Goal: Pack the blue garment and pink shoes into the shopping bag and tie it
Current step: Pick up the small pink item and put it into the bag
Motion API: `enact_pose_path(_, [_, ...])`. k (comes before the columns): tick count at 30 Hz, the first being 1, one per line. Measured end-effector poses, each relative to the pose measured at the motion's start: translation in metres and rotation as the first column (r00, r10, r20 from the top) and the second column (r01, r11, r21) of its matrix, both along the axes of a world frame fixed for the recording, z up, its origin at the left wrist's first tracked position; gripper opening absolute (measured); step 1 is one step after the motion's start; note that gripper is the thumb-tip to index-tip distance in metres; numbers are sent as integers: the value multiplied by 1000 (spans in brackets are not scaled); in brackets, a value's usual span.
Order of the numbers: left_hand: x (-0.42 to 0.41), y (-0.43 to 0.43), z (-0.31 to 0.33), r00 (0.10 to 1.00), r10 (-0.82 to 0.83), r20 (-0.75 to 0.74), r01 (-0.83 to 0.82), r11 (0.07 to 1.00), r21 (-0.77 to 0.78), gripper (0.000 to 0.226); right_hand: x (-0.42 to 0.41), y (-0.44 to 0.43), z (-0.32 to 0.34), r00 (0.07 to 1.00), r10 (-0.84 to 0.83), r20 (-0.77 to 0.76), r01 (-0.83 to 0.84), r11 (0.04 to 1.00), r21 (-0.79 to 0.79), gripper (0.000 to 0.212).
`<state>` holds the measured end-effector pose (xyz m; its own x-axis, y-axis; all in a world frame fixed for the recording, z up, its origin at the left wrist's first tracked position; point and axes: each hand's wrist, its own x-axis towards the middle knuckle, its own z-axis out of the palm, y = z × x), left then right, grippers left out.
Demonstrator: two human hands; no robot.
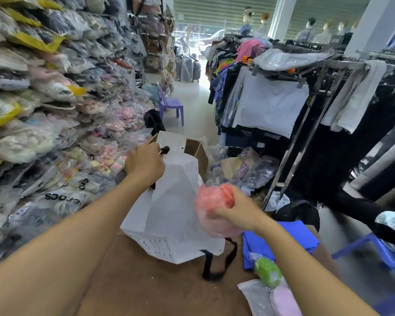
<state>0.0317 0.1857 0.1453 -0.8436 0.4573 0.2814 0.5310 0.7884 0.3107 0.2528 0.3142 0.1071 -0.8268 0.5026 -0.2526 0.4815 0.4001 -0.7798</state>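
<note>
A white shopping bag (173, 208) with black handles stands slumped on a brown cardboard surface (146, 281). My left hand (144, 163) grips one black handle at the bag's top and holds it up. My right hand (235, 210) clutches a crumpled pink plastic bag (212, 206) just right of the white bag. The folded blue garment (281, 240) lies on the cardboard to the right. A clear packet with pink shoes and a green piece (274, 286) lies near the front right.
Shelves stuffed with bagged shoes (43, 133) fill the left side. An open cardboard box (196, 151) sits behind the bag. Clothing racks (306, 99) stand on the right, a purple chair (171, 106) in the aisle, a blue stool (383, 252) at right.
</note>
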Motion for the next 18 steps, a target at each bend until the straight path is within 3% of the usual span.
enact_pose_path(2, [5,-2,2,999,-27,18,27,1000,9,21,-23,-18,-14,999,36,25,-34,996,-79,73])
enact_pose_path(5, [15,-7,3,997,-81,-17,80,996,-31,21,-65,-51,-47,985,86,153,-78,995,-58,89])
enact_pose_path(7, [20,-12,0,994,-100,-46,96,992,-81,22,-90,-73,-69,981,31,191,-43,997,59,77])
enact_pose_path(9, [22,-17,-4,993,-89,-73,80,989,-122,21,-105,-91,-81,989,-68,134,43,983,181,56])
enact_pose_path(11, [19,-23,-8,993,-69,-96,53,986,-161,18,-113,-102,-85,995,-90,47,84,989,119,56])
enact_pose_path(13, [12,-31,-13,996,-18,-86,2,984,-179,17,-117,-107,-87,1000,0,-17,2,990,140,55])
enact_pose_path(15, [1,-39,-19,998,53,-36,-58,986,-157,21,-120,-110,-85,985,166,-39,-149,950,275,24])
enact_pose_path(16, [-4,-42,-22,997,75,-6,-76,987,-140,24,-123,-111,-84,969,246,-14,-228,917,329,19])
enact_pose_path(18, [-11,-48,-25,997,62,42,-56,990,-130,26,-133,-112,-89,936,348,61,-345,868,358,32])
